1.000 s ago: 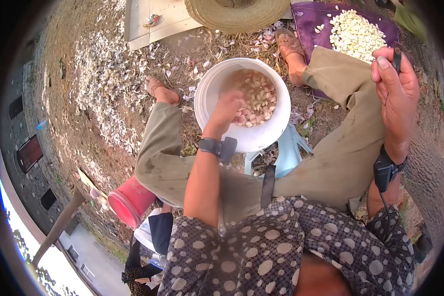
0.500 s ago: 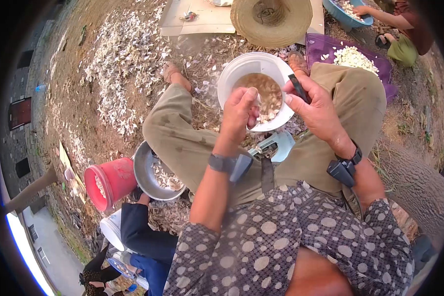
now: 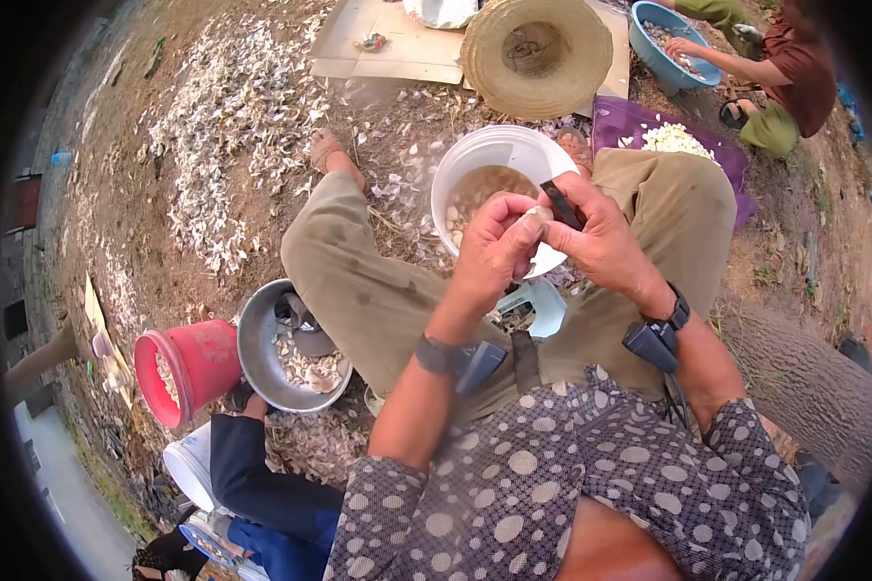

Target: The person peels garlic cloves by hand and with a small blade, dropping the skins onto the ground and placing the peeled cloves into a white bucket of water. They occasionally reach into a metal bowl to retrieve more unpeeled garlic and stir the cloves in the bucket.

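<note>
In front of my lap stands a white bucket [image 3: 443,179] with brownish water and pale cloves in it. Above its near rim my left hand [image 3: 499,244] pinches a small garlic clove [image 3: 539,213]. My right hand [image 3: 606,237] is closed around a small knife with a black handle [image 3: 562,205], its thumb against the clove. The two hands meet at the fingertips, which partly hide the clove and the knife's blade. Below the bucket, between my legs, sits a pale blue plastic container [image 3: 545,308].
Peeled cloves lie on a purple cloth [image 3: 736,174] at right. A straw hat [image 3: 489,48] rests on cardboard [image 3: 412,53]. Left are a metal basin [image 3: 252,339] and a red bucket [image 3: 203,363]. A co-worker [image 3: 794,82] reaches into a blue basin [image 3: 669,70]. Skins litter the ground [image 3: 213,155].
My hands were apart over the bucket and have come together, the right thumb and knife now at the clove. The view has shifted slightly, and more of the co-worker at upper right shows.
</note>
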### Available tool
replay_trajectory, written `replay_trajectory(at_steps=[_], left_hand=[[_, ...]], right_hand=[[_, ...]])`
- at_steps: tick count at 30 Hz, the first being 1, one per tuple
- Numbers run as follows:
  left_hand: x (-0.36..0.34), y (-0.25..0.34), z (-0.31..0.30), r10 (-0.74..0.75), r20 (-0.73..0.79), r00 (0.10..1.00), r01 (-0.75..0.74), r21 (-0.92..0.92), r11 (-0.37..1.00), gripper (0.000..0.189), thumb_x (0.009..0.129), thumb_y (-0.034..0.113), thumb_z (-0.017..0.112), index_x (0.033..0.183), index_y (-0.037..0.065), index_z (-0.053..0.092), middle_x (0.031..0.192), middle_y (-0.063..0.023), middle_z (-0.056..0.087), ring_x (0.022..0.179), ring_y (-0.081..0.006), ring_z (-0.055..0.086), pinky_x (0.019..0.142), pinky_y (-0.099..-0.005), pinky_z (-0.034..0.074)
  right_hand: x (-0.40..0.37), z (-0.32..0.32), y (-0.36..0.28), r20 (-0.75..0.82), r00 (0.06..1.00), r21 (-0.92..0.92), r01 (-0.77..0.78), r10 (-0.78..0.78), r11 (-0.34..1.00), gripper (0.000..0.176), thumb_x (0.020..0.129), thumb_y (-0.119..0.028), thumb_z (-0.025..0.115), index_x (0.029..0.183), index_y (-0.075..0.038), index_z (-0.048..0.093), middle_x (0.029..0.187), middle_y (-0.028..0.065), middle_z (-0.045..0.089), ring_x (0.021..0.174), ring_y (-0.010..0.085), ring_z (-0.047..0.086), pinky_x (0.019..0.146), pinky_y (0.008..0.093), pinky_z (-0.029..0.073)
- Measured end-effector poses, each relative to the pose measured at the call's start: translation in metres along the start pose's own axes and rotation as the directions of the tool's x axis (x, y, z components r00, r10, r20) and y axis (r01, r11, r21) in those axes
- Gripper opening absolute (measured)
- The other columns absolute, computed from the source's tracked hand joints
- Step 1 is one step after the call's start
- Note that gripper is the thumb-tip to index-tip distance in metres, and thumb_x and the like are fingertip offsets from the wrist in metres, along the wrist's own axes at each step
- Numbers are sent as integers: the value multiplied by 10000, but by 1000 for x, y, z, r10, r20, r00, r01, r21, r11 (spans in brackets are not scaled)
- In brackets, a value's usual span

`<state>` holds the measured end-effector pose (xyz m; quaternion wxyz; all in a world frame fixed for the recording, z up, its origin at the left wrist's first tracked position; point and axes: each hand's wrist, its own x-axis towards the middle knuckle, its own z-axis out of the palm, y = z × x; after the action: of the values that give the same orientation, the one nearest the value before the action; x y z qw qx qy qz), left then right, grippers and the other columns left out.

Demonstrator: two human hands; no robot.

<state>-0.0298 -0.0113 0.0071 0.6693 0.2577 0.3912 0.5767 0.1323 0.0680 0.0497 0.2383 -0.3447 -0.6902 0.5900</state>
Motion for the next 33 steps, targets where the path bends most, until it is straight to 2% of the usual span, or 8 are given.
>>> replay_trajectory(at_steps=[4,10,12,16,21,24,27,33], left_hand=[[4,-13,-4,8,-8,1000,-9,-111,994,231,1025,291,613,1097,72,620,770,32,588,546,-13,427,472,-175,318],[7,-15,-15,5,11,1000,-3,-232,973,247,1033,322,591,1073,82,630,740,20,571,536,-17,423,462,-173,321],[10,-13,-16,38,-19,999,-41,-173,984,218,1043,277,531,1070,74,606,755,-15,573,540,-51,468,450,-198,372],[10,-8,-14,87,-94,992,-119,-426,897,155,1003,189,485,1059,56,541,940,-113,612,610,-128,520,474,-260,463],[2,-4,-8,-72,-123,990,24,-358,934,194,1017,203,499,1150,70,547,1002,-79,605,669,-113,541,510,-252,463],[-6,-3,16,-92,-74,993,60,-354,933,255,1048,258,506,1233,89,549,999,-29,592,685,-100,536,556,-271,468],[-12,-1,32,-77,-6,997,65,-488,871,293,1054,288,516,1275,96,542,988,-1,582,690,-91,530,561,-281,467],[-18,1,38,-16,94,995,61,-497,865,357,1036,315,571,1314,97,526,923,30,547,654,-59,489,490,-214,416]], right_hand=[[3,-1,4,69,991,136,-122,113,983,123,966,-103,670,988,-76,552,778,-77,461,693,12,438,584,210,380],[9,0,1,114,975,298,-215,189,930,88,995,-92,624,1040,-54,558,797,-50,532,728,20,511,634,203,430],[14,5,-4,48,982,270,-191,185,944,79,1004,-83,601,1062,-46,563,802,-40,555,743,32,539,652,203,445],[14,1,-1,-66,988,264,-116,137,958,127,1015,-81,576,1130,-33,600,889,9,661,814,57,594,723,228,475],[10,0,14,-174,979,158,132,-104,979,184,998,-69,625,1179,-40,625,1013,9,677,878,73,608,797,252,497],[4,5,8,-135,978,325,198,-162,925,200,966,-64,678,1163,-41,646,1104,29,607,903,89,601,823,257,504],[0,3,8,-141,956,162,279,-257,947,195,944,-72,711,1129,-31,666,1144,46,538,966,102,581,843,256,501],[-10,-7,-5,-14,967,161,254,-255,954,214,943,-106,720,1140,-32,677,1137,46,540,1020,112,556,863,255,488]])
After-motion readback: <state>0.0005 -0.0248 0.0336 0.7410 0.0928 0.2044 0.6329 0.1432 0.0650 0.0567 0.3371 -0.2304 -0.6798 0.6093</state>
